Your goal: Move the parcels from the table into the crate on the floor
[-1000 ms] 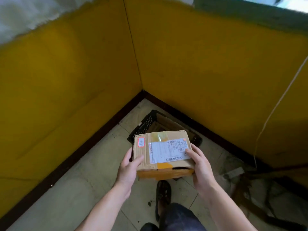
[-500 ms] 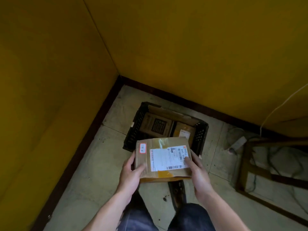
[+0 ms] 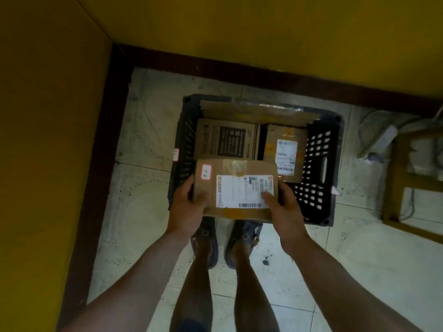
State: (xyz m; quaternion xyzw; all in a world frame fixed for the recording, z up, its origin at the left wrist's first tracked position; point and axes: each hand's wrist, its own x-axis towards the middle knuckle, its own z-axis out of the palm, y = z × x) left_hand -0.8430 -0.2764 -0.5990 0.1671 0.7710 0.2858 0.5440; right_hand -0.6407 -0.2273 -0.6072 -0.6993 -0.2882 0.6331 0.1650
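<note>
The parcel (image 3: 236,190) hangs over the near edge of the crate (image 3: 316,164). My left hand (image 3: 185,207) grips its left side and my right hand (image 3: 285,207) grips its right, thumbs on top. Inside, 2 lie side by side at the far edge: a printed box (image 3: 226,140) and a labelled box (image 3: 285,149). The parcel hides the crate's near half. Bare floor (image 3: 148,130) separates the crate from the wall corner.

Brown parcel (image 3: 236,188) w/ white label (image 3: 242,191), red-edged sticker (image 3: 206,172); black lattice crate (image 3: 316,164); yellow walls (image 3: 263,32); pale speckled floor (image 3: 143,236).
</note>
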